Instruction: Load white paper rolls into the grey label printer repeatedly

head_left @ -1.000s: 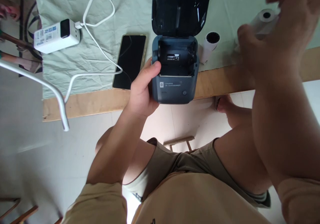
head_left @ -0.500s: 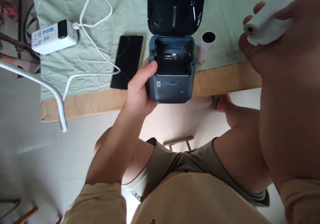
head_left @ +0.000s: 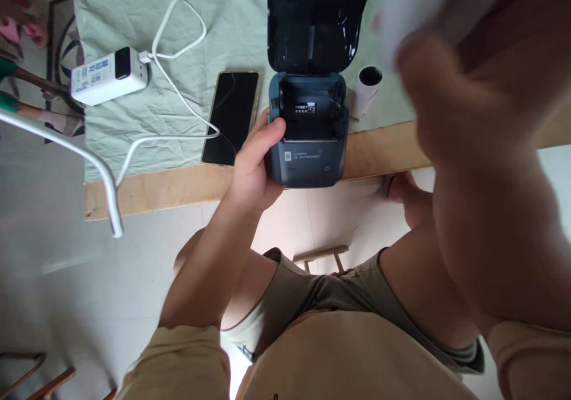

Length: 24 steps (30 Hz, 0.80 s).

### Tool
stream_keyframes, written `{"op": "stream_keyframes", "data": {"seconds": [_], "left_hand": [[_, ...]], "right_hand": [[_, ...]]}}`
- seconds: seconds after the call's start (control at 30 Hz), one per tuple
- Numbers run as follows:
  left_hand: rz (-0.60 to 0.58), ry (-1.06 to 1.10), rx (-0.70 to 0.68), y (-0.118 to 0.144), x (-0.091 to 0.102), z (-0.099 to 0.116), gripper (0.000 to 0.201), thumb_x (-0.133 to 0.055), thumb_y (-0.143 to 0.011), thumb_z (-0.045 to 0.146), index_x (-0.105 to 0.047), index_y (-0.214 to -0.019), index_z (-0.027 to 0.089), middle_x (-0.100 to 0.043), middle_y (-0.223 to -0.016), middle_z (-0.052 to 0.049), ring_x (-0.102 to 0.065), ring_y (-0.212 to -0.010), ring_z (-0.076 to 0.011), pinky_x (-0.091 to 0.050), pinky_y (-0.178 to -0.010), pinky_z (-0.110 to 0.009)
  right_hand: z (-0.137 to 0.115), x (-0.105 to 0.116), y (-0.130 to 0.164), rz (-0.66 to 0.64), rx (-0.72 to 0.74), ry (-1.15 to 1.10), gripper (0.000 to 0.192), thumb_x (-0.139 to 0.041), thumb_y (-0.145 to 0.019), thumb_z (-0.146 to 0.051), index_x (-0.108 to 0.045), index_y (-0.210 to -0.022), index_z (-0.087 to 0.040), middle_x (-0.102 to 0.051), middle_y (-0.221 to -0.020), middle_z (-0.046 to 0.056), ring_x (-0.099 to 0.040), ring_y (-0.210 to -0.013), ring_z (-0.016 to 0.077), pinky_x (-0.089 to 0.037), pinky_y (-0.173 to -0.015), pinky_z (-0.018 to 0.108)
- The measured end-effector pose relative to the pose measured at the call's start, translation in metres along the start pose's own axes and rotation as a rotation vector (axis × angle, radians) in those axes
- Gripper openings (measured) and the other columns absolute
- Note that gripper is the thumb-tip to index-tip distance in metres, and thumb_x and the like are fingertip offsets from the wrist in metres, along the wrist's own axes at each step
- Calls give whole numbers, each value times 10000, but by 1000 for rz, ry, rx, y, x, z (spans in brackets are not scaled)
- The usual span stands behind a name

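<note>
My left hand (head_left: 259, 159) grips the left side of a dark blue label printer (head_left: 307, 165) at the table's front edge, thumb on its rim. The printer's black lid (head_left: 312, 25) stands raised, and its paper bay shows a small printed sticker inside, with no roll in it. At the upper right, smeared by motion and close to the camera, my right hand (head_left: 464, 85) is closed on a white paper roll (head_left: 414, 8). Just right of the printer a small white roll (head_left: 366, 100) with a dark hollow end stands on the cloth.
A black-screened phone (head_left: 232, 117) lies left of the printer on the green cloth (head_left: 178, 115). Farther left is a white power bank (head_left: 109, 76) with a white cable (head_left: 167, 135) looping from it. A wooden stool (head_left: 321, 254) shows below; another person's feet (head_left: 53, 117) are at the far left.
My right hand has swung left and closer to the camera with the white roll. My left hand keeps its hold on the printer. The whole view has shifted slightly.
</note>
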<state>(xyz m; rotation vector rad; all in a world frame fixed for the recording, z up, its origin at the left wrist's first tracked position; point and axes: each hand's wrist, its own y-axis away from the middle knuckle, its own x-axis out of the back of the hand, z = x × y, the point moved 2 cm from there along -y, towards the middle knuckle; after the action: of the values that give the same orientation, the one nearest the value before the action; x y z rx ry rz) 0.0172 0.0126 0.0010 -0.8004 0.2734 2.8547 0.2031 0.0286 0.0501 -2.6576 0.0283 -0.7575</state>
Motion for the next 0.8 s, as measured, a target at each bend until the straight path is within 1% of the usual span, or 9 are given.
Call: {"op": "stream_keyframes", "data": {"seconds": [0.03,0.07,0.13,0.27,0.4,0.5,0.6,0.7,0.8], "left_hand": [[-7,2,-5,0,0,0,142,-521,-890,286,-640,-901,210,-704,-861,3,-592,-1264,-197,-526,-986,-307],[-13,5,-9,1,-1,1,131,-533,-890,279,-644,-924,217,-706,-848,8,-602,-1249,-187,-523,-992,-296],[-20,-8,-19,2,-1,2,137,-540,-889,267,-652,-958,229,-708,-828,20,-623,-1215,-175,-520,-1000,-280],[-24,-58,-35,3,0,2,177,-513,-895,252,-658,-995,239,-708,-864,26,-627,-1212,-178,-523,-991,-269],[-51,1,-42,2,0,1,146,-523,-896,264,-636,-985,236,-702,-908,9,-597,-1258,-197,-536,-958,-265],[-50,9,-45,1,1,-1,123,-523,-890,247,-620,-961,223,-690,-893,4,-586,-1271,-211,-528,-971,-289],[-35,-21,-70,0,5,-2,165,-515,-897,331,-622,-883,205,-684,-872,-6,-594,-1254,-227,-529,-975,-310],[-43,-17,-106,-2,9,-3,277,-516,-892,451,-631,-842,204,-687,-846,-6,-661,-1133,-213,-560,-898,-284],[-82,-18,-112,-3,11,-3,139,-627,-847,345,-648,-843,207,-672,-759,29,-714,-899,-137,-551,-702,-191]], "right_hand": [[-10,-4,2,33,115,48,421,-481,-856,-317,-505,-1253,-180,-489,-1377,71,-603,-1123,216,-498,-840,329],[-18,-9,3,14,185,121,375,-546,-810,-302,-583,-1161,-176,-562,-1299,59,-642,-993,185,-499,-815,319],[-24,-19,4,-42,208,300,331,-588,-768,-254,-640,-1087,-181,-647,-1183,37,-664,-875,160,-494,-793,316],[-19,-27,4,-109,156,505,290,-552,-797,-217,-617,-1080,-228,-679,-1163,0,-680,-934,180,-480,-747,312],[-16,-28,6,-114,248,435,172,-528,-820,-149,-632,-924,-239,-720,-1054,-31,-693,-927,164,-499,-764,297],[-20,-27,9,-34,333,359,173,-517,-839,-109,-646,-789,-213,-719,-994,0,-676,-984,173,-503,-811,302],[-28,-26,14,71,444,359,183,-531,-846,-132,-690,-781,-196,-682,-881,49,-644,-852,176,-485,-755,319],[-34,-31,18,58,546,368,220,-517,-877,-182,-716,-785,-205,-677,-808,46,-613,-768,174,-462,-706,331],[-32,-37,20,-47,571,384,184,-570,-883,-301,-712,-782,-241,-712,-841,2,-635,-841,195,-473,-737,360]]}}
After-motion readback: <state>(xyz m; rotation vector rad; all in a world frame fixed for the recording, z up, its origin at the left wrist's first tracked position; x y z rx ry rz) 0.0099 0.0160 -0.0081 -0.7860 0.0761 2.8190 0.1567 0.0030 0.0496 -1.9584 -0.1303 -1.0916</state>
